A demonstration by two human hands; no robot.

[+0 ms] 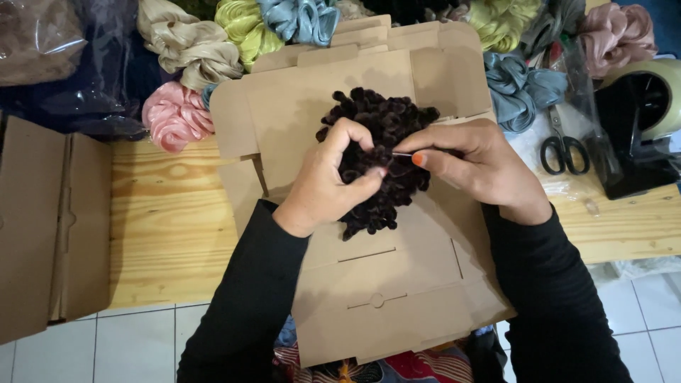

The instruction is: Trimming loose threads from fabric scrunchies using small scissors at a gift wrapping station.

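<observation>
1. On the middle of the pale pine-board table (170, 213) we have a stack of flat, unfolded brown cardboard boxes (397, 284), and on top of it lies the dark brown ruffled fabric piece (386, 117).
2. Our left hand (333, 181) is curled onto the near left part of that dark brown piece, thumb and fingers closed on its ruffles.
3. Our right hand (482, 163) meets it from the right; its thumb and forefinger are pinched on a thin pale needle or pin (402, 154) that points left into the fabric.
4. Both hands are close together, almost touching over the fabric, and both arms wear black sleeves.
5. Far across the table we see a row of satin scrunchies: a pink one (174, 117) at the left, beige (195, 46), lime green (245, 25) and light blue (301, 18) ones farther back, a grey-blue one (521, 85) to the right.
6. Right of our right hand lie black-handled scissors (564, 149), and beyond them, at the right edge, stands a black tape dispenser (638, 120).
7. At the left edge sits another flattened brown cardboard box (42, 227), well apart from our hands.
</observation>
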